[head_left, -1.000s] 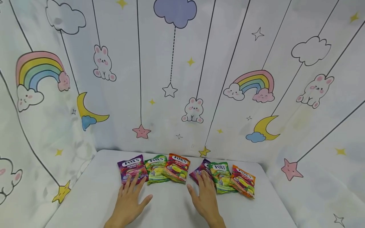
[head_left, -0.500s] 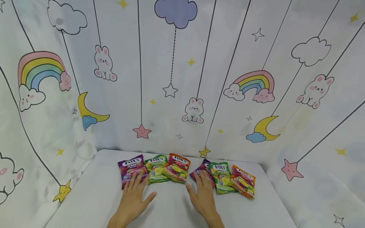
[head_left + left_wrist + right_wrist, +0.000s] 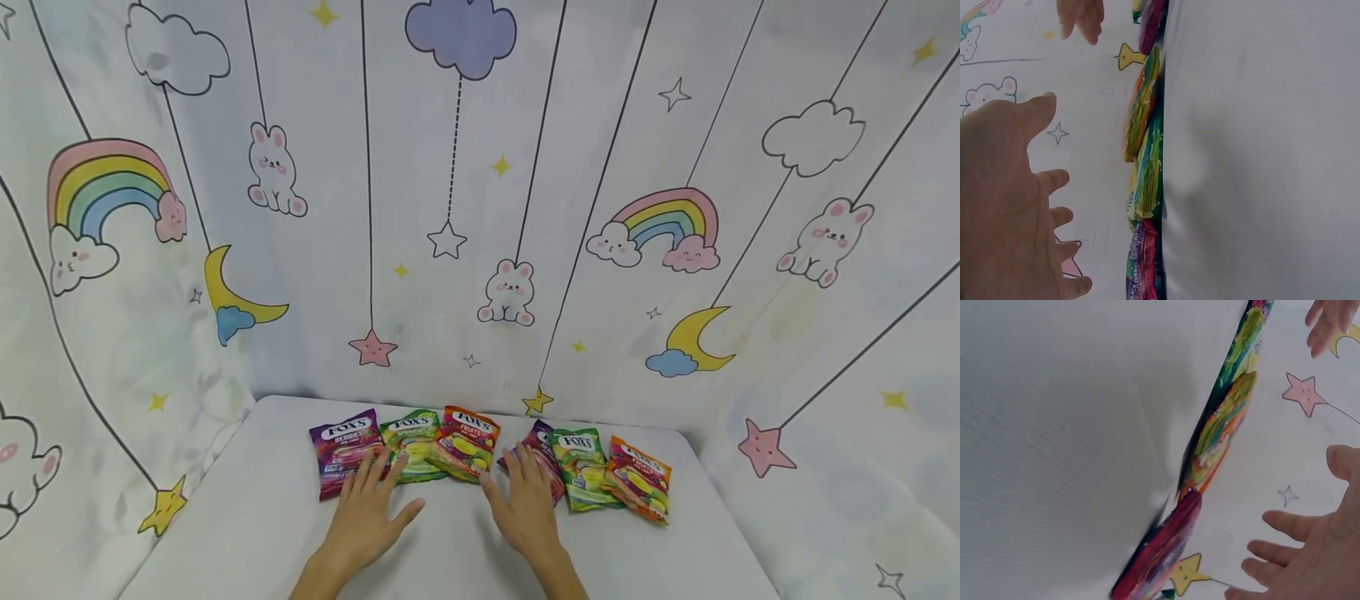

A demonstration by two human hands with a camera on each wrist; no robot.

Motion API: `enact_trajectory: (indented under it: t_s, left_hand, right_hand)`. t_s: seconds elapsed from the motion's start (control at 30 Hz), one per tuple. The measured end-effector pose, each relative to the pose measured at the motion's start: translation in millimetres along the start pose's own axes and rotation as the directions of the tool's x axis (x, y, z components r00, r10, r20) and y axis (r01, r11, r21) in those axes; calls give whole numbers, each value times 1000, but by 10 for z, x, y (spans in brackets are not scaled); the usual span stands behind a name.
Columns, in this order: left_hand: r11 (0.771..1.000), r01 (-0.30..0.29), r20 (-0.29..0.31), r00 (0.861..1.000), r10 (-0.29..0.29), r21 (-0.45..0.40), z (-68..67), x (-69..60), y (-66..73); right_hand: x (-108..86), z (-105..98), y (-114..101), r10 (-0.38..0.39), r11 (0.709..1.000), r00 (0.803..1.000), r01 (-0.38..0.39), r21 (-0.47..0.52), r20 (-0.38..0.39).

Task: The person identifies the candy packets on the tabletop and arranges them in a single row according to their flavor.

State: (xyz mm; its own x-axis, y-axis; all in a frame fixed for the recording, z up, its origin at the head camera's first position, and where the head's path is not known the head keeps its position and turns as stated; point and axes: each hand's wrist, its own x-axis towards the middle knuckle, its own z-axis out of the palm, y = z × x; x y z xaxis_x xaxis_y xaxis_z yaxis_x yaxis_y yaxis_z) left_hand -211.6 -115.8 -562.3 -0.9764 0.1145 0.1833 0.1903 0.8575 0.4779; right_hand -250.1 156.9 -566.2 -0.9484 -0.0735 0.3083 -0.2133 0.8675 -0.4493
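Note:
My left hand (image 3: 365, 518) hovers over the table with fingers spread and straight, nearest a purple Fox's Berries candy bag (image 3: 336, 454). In the left wrist view, air shows between that hand (image 3: 1007, 200) and the bags. My right hand (image 3: 527, 510) is likewise spread above the table, partly hiding another purple candy bag (image 3: 553, 467). Neither hand holds anything. Beside the left purple bag lie a green candy bag (image 3: 412, 429) and an orange Fox's Fruits bag (image 3: 467, 442). Right of the other purple bag lie a second green bag (image 3: 581, 467) and a second orange bag (image 3: 641, 482).
The bags lie in two groups along the far part of a white table (image 3: 225, 517). Behind it and at both sides hangs a white cloth (image 3: 435, 317) printed with rabbits, clouds, rainbows and stars.
My left hand has drifted to the right, from over the purple bag towards the green one. My right hand has shifted slightly left. The bags have stayed in place.

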Motion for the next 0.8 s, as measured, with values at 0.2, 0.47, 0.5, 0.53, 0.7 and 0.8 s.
enact_trajectory:
  t_s: [0.2, 0.47, 0.5, 0.53, 0.7, 0.8]
  left_hand:
    - [1000, -16, -6, 1000, 16, -11, 62, 61, 29]
    - [995, -101, -65, 993, 102, 10, 203, 161, -29]
    - [994, -106, -65, 992, 107, 13, 219, 176, -35]
    - [993, -115, -65, 991, 115, 7, 232, 189, -36]
    - [991, -135, -47, 990, 134, -7, 279, 234, -22]
    - [992, -126, -24, 992, 125, -29, 280, 245, 9]
  right_hand:
    - [90, 44, -37, -19, 1000, 1000, 19, 14, -14]
    - [149, 143, -102, -26, 1000, 1000, 26, 12, -10]
    - [153, 166, -99, -36, 999, 999, 36, 9, -17]
    - [155, 184, -97, -42, 999, 999, 42, 7, -21]
    - [172, 261, -86, -44, 999, 998, 45, 25, -32]
    - [187, 291, -84, -36, 998, 999, 37, 44, -24]
